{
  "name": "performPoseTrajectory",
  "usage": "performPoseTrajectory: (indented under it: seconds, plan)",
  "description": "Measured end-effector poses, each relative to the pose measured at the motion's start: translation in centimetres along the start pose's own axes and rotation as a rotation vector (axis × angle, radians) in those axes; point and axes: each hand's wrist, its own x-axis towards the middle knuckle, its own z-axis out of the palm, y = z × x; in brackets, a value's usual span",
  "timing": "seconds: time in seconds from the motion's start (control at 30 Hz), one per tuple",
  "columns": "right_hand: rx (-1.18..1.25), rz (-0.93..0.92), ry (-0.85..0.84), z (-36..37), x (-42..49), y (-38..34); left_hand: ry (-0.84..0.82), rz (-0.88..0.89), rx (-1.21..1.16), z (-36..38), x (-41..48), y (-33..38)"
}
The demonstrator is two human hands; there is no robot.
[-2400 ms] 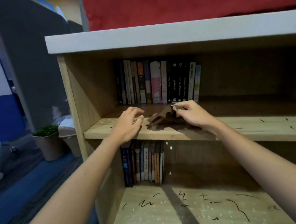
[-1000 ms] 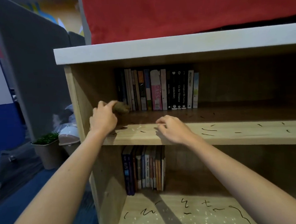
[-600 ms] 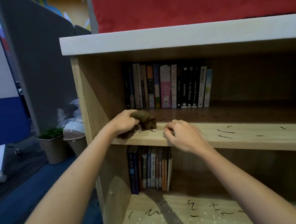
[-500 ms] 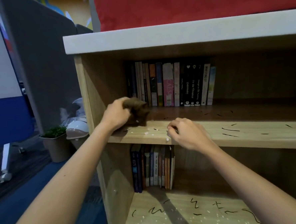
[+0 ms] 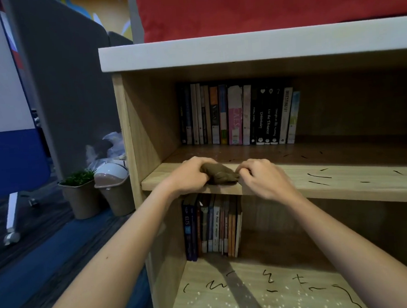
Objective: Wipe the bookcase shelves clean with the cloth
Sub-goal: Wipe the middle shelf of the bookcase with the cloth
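Both hands are on it. My left hand [image 5: 189,176] has its fingers wrapped round the bunched brown cloth [image 5: 219,174]. My right hand [image 5: 265,180] is curled in at the cloth's other end, fingertips [image 5: 244,171] looking to pinch the edge, though my knuckles hide the exact nip.

Nearest me, down low, the bottom shelf [image 5: 302,302] is scrawled with black squiggles [image 5: 268,279] and dusted with white specks [image 5: 202,306]. None of that is wiped yet, I'd say.

Up a level, the cloth sits wadded right at the front lip of the middle shelf [image 5: 331,193], toward the left end of the bookcase [image 5: 239,48]. It's soft, limp stuff, light as anything, with no stiffness to it. Balled like this it gives only a small contact patch, so I reckon spreading it flatter and pressing with a palm on top would serve better. Take it by a loose edge to open it, by the bulk to scrub. No fear of breaking it, and little chance of it slipping on bare wood.

To the right on that same board, dark strokes [image 5: 318,177] wait, well apart from the cloth. Farther in it's shadow, then a row of books [image 5: 240,116] standing upright against the back.
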Motion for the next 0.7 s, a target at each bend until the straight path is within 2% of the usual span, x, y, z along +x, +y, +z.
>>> performPoseTrajectory:
  seconds: [0.07,0.1,0.2,0.27,0.33,0.4,0.53,0.57,0.63,0.7]
  plan:
    - [0.02,0.012,-0.004,-0.2,-0.1,0.0,0.072,0.078,-0.095,-0.3,-1.0,0.9]
    - [0.034,0.01,-0.007,-0.3,-0.2,-0.1,0.158,0.093,-0.095,-0.7,-1.3,0.9]
    - [0.12,0.04,-0.026,-0.5,-0.2,-0.3,0.431,0.021,0.136,-1.8,-0.7,-0.9]
    - [0.16,0.058,-0.004,-1.0,-0.6,-0.4,0.387,-0.093,0.206,-1.2,-0.7,-2.2]
    - [0.105,0.04,0.057,-1.7,-1.1,-0.3,0.278,-0.128,0.253,0.6,-1.0,-2.5]
    - [0.021,0.031,0.097,-2.2,-1.6,0.2,0.219,-0.023,0.239,2.1,-1.6,-1.4]
    - [-0.043,0.035,0.05,-1.5,-2.0,1.3,0.091,0.238,0.039,3.4,-3.4,0.9]
    - [-0.05,0.035,0.06,-1.2,-2.0,1.5,0.111,0.255,-0.033,3.3,-3.8,1.0]
    - [-0.034,0.055,0.085,-1.0,-1.8,1.5,0.263,0.253,-0.109,2.6,-3.7,0.9]
    - [-0.022,0.061,0.094,-0.9,-1.7,1.4,0.376,0.201,0.019,2.2,-3.1,0.5]
